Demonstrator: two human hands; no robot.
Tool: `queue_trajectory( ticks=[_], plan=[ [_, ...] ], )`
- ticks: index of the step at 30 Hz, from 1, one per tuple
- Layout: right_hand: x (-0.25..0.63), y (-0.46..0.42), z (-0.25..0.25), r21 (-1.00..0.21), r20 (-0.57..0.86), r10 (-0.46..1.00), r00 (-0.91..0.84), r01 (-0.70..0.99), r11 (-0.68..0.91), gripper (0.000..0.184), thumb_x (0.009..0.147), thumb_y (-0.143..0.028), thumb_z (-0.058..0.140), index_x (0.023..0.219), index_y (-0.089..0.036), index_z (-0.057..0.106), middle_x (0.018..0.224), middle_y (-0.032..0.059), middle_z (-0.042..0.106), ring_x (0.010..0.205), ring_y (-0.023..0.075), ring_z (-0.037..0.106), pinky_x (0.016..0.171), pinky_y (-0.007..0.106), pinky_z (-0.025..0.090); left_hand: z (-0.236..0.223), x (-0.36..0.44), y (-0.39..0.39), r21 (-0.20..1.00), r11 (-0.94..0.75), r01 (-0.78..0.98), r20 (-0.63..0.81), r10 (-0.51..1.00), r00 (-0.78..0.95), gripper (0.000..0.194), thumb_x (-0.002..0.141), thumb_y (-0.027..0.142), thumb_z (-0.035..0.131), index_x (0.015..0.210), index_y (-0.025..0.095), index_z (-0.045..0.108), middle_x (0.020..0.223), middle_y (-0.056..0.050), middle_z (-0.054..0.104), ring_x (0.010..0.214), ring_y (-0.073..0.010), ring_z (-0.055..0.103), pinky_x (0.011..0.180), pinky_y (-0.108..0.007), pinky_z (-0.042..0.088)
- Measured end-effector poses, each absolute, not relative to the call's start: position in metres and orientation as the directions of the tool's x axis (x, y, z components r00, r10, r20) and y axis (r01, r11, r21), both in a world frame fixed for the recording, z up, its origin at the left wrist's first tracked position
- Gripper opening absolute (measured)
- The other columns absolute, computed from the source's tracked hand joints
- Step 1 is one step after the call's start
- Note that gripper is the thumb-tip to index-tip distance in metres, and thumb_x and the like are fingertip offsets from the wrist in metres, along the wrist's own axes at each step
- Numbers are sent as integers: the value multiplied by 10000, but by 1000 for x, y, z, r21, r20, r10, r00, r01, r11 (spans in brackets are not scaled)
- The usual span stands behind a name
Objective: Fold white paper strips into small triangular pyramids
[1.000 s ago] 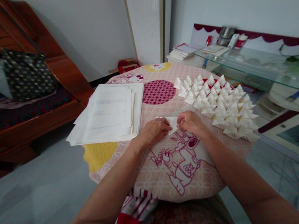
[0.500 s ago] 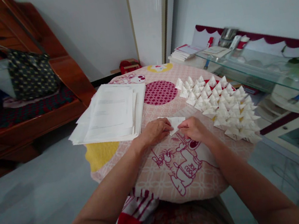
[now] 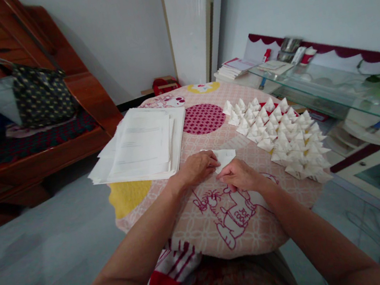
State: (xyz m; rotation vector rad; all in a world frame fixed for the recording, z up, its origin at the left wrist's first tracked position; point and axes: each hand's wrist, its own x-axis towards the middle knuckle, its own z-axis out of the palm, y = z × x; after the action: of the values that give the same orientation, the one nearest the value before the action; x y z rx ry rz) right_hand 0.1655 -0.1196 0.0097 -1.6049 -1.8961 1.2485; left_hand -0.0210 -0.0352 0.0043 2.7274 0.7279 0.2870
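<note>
Folded white paper (image 3: 227,154), one: lies between my two hands on the pink patterned tablecloth (image 3: 197,238). I read its longer visible edge as the far one, running crosswise; the sheet narrows toward the body.

Left hand (image 3: 197,167), one: fingertips on the paper's left end, covering it; I cannot tell whether they pinch or only press.

Right hand (image 3: 241,174), one: fingertips bunched at the near, narrow corner, seemingly touching; grip unclear to me. Hands near each other, apart. I count the right as nearer that corner, the left as nearer the left end.

Printed sheets (image 3: 139,143), one stack: beyond the left hand, leftward.

Folded paper points (image 3: 283,134), many: rightward, well clear of both.
</note>
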Motion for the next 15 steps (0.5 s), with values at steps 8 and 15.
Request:
queue_trajectory(
  ticks=[8,15],
  plan=[
    [192,-85,11,-448,217,972,-90,875,181,179,852,-159,598,929,-147,759,931,114,737,872,228,665,802,329,494,2,-22,-33,330,-829,452,115,510,852,244,910,159,624,1068,245,789,1155,-51,725,1071,-206,670,910,-304,513],
    [183,-66,-12,-233,216,952,-216,936,265,200,940,-184,541,1036,-147,712,1124,145,654,1072,245,580,963,361,451,3,-21,-40,279,-843,459,154,511,846,229,957,204,592,1068,246,788,1216,-58,709,1071,-204,682,908,-305,538]
  ],
)
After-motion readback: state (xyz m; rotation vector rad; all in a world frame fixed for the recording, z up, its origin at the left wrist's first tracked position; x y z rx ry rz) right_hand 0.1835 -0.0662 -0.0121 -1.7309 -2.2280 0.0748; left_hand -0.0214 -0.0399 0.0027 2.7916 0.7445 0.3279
